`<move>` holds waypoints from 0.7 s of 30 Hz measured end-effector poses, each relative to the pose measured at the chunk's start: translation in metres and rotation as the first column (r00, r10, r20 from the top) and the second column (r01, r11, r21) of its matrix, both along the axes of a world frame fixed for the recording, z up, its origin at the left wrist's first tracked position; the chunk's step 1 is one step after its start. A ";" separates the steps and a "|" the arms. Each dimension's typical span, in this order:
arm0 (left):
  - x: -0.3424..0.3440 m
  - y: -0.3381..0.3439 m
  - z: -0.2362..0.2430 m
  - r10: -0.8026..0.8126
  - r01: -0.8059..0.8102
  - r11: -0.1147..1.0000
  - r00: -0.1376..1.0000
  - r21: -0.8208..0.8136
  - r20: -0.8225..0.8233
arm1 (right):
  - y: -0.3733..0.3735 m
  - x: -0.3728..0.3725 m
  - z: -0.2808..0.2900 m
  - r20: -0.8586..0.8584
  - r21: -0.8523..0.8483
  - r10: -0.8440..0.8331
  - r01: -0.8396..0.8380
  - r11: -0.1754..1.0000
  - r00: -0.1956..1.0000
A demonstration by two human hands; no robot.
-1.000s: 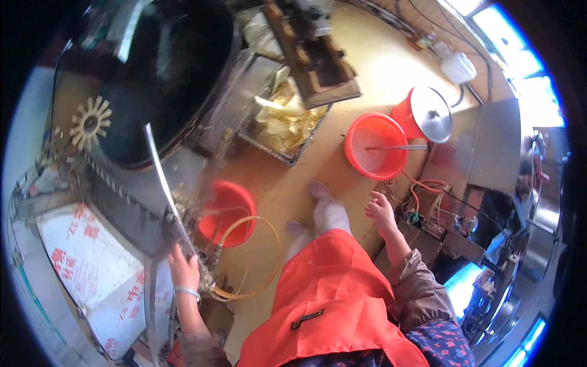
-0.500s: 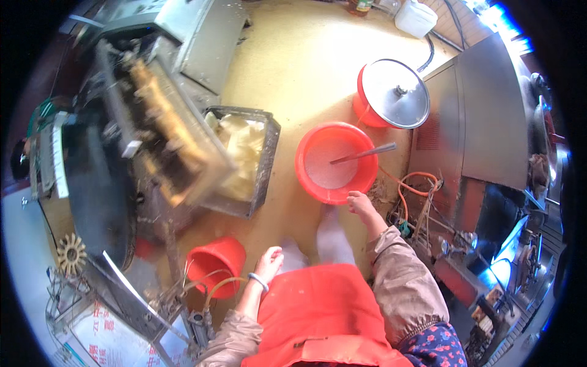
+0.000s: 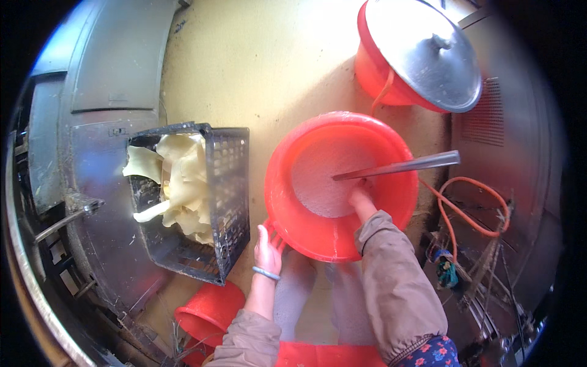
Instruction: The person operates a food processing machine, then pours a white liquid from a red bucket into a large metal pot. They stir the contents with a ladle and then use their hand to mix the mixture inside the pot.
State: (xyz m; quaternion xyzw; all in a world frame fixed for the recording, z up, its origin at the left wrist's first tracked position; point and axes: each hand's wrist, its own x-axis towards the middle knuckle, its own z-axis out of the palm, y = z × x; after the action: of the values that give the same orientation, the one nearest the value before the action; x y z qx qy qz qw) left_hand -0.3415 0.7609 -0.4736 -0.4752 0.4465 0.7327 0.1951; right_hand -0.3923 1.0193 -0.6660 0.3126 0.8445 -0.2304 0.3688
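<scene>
Steadying the open red tub (image 3: 281, 183) would be a good job for your left hand (image 3: 268, 249) while your right hand (image 3: 361, 197) reaches inside it. The tub sits on the floor (image 3: 257, 73) right in front of you, with pale contents (image 3: 315, 174) in its bottom. Your left hand is unclenched, fingers spread at the outer wall — whether they press on it, I cannot tell. Your right fingers are partly hidden by the metal handle (image 3: 422, 162) slanting over the rim, so I cannot say whether they grasp anything. Work slowly beside that handle so you don't knock it, and mind your right cuff (image 3: 374, 229), which hangs low over the tub's near side. Counting up: one open tub, one handle in it, one red bucket (image 3: 372, 73) beyond it under one metal lid (image 3: 422, 61), and one smaller red bucket (image 3: 211, 309) at lower left — more red shows beneath that, too cut off to count. There is one black crate (image 3: 229, 202) on your left; the pale sheets (image 3: 186, 183) inside overlap too much to number.
</scene>
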 end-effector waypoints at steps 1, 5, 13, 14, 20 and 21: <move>0.001 -0.004 -0.014 0.037 -0.037 0.999 0.999 -0.030 0.021 | -0.009 0.005 -0.012 0.055 -0.193 -0.018 0.029 0.981 0.998; 0.000 0.000 -0.074 0.042 -0.058 0.931 0.998 0.360 0.052 | -0.050 0.008 -0.013 0.117 -0.452 -0.119 0.160 0.878 0.986; -0.005 0.001 -0.077 0.080 -0.097 0.853 0.995 0.514 0.056 | -0.019 -0.048 0.164 -0.315 0.171 0.591 -0.569 0.805 0.742; -0.007 -0.003 -0.070 0.085 -0.079 0.836 0.996 0.544 0.014 | -0.004 -0.057 0.188 -0.458 0.308 0.627 -0.549 0.777 0.630; -0.018 -0.009 -0.024 0.226 -0.176 0.920 0.968 0.350 -0.107 | 0.044 -0.079 0.251 0.057 0.519 0.796 -0.699 0.492 0.602; -0.022 -0.006 -0.013 0.127 -0.122 0.984 0.991 0.129 -0.035 | 0.051 -0.075 0.254 0.051 0.517 0.800 -0.701 0.491 0.598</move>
State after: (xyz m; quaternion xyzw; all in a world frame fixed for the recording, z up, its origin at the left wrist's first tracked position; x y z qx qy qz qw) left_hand -0.3640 0.7546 -0.4864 -0.4729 0.3725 0.7804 0.1693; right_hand -0.4673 1.0706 -0.4119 -0.0311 0.9553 0.1452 0.2557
